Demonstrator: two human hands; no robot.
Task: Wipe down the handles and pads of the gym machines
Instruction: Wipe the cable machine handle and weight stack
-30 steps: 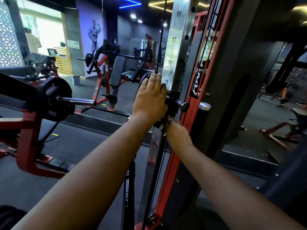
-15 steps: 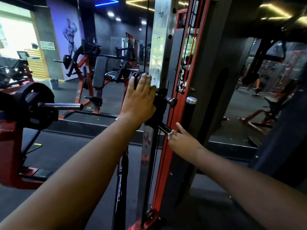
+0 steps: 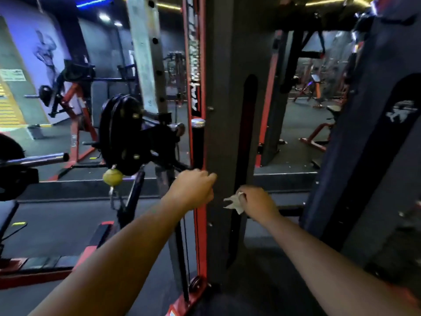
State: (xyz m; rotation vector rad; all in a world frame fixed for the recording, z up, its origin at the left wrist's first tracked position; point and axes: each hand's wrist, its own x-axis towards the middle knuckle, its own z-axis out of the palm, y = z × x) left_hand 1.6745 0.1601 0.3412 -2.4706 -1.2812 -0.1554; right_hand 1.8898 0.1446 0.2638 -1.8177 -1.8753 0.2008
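My left hand [image 3: 193, 190] is curled at the lower end of an upright black handle [image 3: 197, 144] with a chrome cap, mounted on the red frame [image 3: 201, 236] of the cable machine. The fingers seem to wrap that handle. To the right, my right hand [image 3: 257, 201] pinches a small crumpled white cloth [image 3: 233, 202] in front of the dark grey column [image 3: 222, 110]. The black pulley carriage [image 3: 136, 133] sits on the silver drilled post [image 3: 148, 53], with a yellow ball [image 3: 112, 176] hanging below it.
A chrome bar [image 3: 38, 159] juts in from the left at hand height. Red-framed machines [image 3: 75, 115] stand behind on the dark floor. A dark blue padded upright [image 3: 376, 133] rises close on the right, with more machines [image 3: 316, 137] beyond.
My left hand let go of the pulley carriage and dropped to the black handle's lower end. My right hand moved right with the cloth, off the carriage. The view swung right.
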